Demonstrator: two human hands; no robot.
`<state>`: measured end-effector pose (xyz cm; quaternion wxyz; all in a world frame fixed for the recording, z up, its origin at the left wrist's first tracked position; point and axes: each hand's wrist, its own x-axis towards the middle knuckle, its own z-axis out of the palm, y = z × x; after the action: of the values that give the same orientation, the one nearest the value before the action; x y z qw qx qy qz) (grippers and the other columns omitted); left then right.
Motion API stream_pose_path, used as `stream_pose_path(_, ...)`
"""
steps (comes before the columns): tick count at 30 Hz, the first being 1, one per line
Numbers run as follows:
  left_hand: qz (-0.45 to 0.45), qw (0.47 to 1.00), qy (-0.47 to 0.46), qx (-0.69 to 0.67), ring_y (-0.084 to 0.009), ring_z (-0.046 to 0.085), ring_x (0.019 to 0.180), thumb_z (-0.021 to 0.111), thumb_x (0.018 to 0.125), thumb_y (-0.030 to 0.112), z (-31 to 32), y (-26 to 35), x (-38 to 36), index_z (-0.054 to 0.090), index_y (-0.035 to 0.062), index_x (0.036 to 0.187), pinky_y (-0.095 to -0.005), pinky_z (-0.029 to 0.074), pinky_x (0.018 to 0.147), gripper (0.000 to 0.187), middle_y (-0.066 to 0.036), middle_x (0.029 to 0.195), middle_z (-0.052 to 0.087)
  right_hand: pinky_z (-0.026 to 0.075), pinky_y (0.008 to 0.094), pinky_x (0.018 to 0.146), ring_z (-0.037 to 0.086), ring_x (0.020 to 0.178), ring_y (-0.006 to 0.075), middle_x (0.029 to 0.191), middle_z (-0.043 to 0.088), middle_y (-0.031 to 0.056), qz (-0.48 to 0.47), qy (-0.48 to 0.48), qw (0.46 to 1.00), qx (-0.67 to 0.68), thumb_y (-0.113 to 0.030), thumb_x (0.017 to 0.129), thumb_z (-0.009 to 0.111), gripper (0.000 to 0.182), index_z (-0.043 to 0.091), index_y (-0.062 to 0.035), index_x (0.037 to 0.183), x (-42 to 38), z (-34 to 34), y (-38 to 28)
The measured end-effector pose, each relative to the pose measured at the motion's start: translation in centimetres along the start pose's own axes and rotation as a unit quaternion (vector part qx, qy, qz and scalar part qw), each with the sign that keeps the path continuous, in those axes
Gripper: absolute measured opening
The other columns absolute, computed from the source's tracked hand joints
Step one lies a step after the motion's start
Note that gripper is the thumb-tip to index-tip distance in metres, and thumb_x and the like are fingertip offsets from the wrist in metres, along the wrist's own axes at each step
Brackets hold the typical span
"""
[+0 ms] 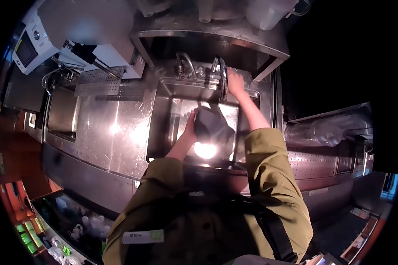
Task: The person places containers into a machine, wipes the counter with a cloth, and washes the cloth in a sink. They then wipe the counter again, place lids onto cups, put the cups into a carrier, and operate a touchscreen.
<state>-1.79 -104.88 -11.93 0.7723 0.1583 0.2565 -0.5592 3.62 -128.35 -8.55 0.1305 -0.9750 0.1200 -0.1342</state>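
Over the metal sink (pixel 163 95), my left hand (pixel 190 130) grips the left side of a dark grey container (pixel 210 126), whose exact shape is hard to make out. My right hand (pixel 236 83) is up at the back right of the sink, beside the curved faucet (pixel 224 79). Its fingers are bent and closed near the faucet's base; what they hold, if anything, is hidden. A bright glare covers the near side of the container.
A second faucet (pixel 188 64) stands at the sink's back edge, under a metal shelf (pixel 216 36). Left are a steel counter (pixel 115 132), a perforated tray (pixel 99 81) and a white machine (pixel 33 46). Clear plastic containers (pixel 323 132) lie at the right.
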Motion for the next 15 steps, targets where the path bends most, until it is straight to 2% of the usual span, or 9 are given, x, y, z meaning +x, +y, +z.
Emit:
stream_pose_path(1, 0.014, 0.999, -0.016, 0.046, -0.0329, 0.045, 0.111, 0.037, 0.081, 0.06, 1.1, 0.0, 0.0, 0.042, 0.0082, 0.123, -0.0511, 0.033, 0.095, 0.067, -0.014, 0.123, 0.046, 0.046, 0.0412, 0.071, 0.06, 0.082, 0.0324, 0.089, 0.06, 0.0178, -0.001, -0.026, 1.0, 0.017, -0.012, 0.069, 0.058, 0.024, 0.053, 0.0003, 0.089, 0.4, -0.7, -0.1)
stream_pose_path(2, 0.018, 0.996, 0.037, 0.085, -0.0303, 0.047, 0.11, 0.037, 0.084, 0.054, 2.5, 0.0, 0.3, 0.044, 0.0074, 0.121, -0.0474, 0.036, 0.094, 0.06, -0.013, 0.122, 0.047, 0.048, 0.0406, 0.069, 0.061, 0.079, 0.033, 0.088, 0.061, 0.0184, 0.016, -0.061, 0.998, -0.001, -0.011, 0.07, 0.057, 0.021, 0.054, 0.0001, 0.088, 0.7, -1.3, -0.5)
stream_pose_path(4, 0.026, 0.996, -0.018, 0.086, -0.0266, 0.052, 0.103, 0.046, 0.086, 0.035, 0.6, 0.4, 2.8, 0.047, 0.0073, 0.117, -0.0404, 0.043, 0.087, 0.041, -0.012, 0.113, 0.052, 0.048, 0.041, 0.073, 0.061, 0.079, 0.0339, 0.089, 0.061, 0.02, -0.016, -0.075, 0.996, -0.041, -0.008, 0.071, 0.054, 0.02, 0.054, 0.0008, 0.089, 1.4, -0.5, -0.2)
stream_pose_path(7, 0.186, 0.941, 0.097, 0.266, -0.023, 0.054, 0.095, 0.054, 0.081, 0.01, 1.1, -0.9, 4.6, 0.042, 0.0058, 0.12, -0.0351, 0.046, 0.079, 0.041, -0.012, 0.103, 0.054, 0.048, 0.0416, 0.077, 0.059, 0.086, 0.0361, 0.097, 0.058, 0.0237, 0.033, -0.124, 0.992, -0.019, -0.002, 0.07, 0.052, 0.026, 0.052, 0.0029, 0.096, 1.7, -1.0, -0.8)
stream_pose_path(10, 0.185, 0.896, 0.157, 0.372, -0.0201, 0.055, 0.088, 0.057, 0.074, -0.001, 1.8, -1.7, 4.7, 0.04, 0.0058, 0.12, -0.0314, 0.047, 0.071, 0.05, -0.011, 0.098, 0.053, 0.046, 0.0424, 0.08, 0.056, 0.093, 0.0377, 0.106, 0.053, 0.0265, -0.078, 0.008, 0.991, 0.109, 0.002, 0.069, 0.05, 0.038, 0.049, 0.0042, 0.106, 0.4, -0.4, 0.6)
stream_pose_path(11, 0.201, 0.875, 0.155, 0.411, -0.0178, 0.054, 0.085, 0.057, 0.074, 0.001, 1.9, -2.0, 4.6, 0.041, 0.0054, 0.119, -0.0306, 0.046, 0.07, 0.048, -0.012, 0.1, 0.053, 0.045, 0.0425, 0.081, 0.052, 0.099, 0.0385, 0.114, 0.048, 0.0271, -0.052, -0.011, 0.993, 0.109, 0.003, 0.068, 0.051, 0.047, 0.045, 0.0036, 0.114, -0.2, -0.3, 1.1)
stream_pose_path(14, 0.21, 0.862, 0.135, 0.44, -0.0165, 0.053, 0.086, 0.057, 0.073, 0.001, 0.4, -2.3, 5.4, 0.042, 0.0043, 0.118, -0.0293, 0.045, 0.072, 0.047, -0.01, 0.098, 0.054, 0.042, 0.0425, 0.083, 0.053, 0.097, 0.0383, 0.111, 0.052, 0.0229, -0.045, 0.168, 0.981, 0.091, -0.011, 0.078, 0.05, 0.036, 0.05, 0.0008, 0.112, -4.2, -0.4, 0.5)
stream_pose_path(15, 0.261, 0.814, 0.166, 0.492, -0.0152, 0.053, 0.085, 0.057, 0.071, 0.001, 0.6, -2.8, 5.2, 0.048, 0.0029, 0.111, -0.0274, 0.043, 0.074, 0.041, -0.008, 0.092, 0.057, 0.043, 0.0401, 0.082, 0.055, 0.093, 0.0344, 0.106, 0.055, 0.0215, 0.053, 0.149, 0.981, 0.11, -0.014, 0.078, 0.052, 0.034, 0.052, 0.002, 0.108, -6.7, -0.4, -0.4)
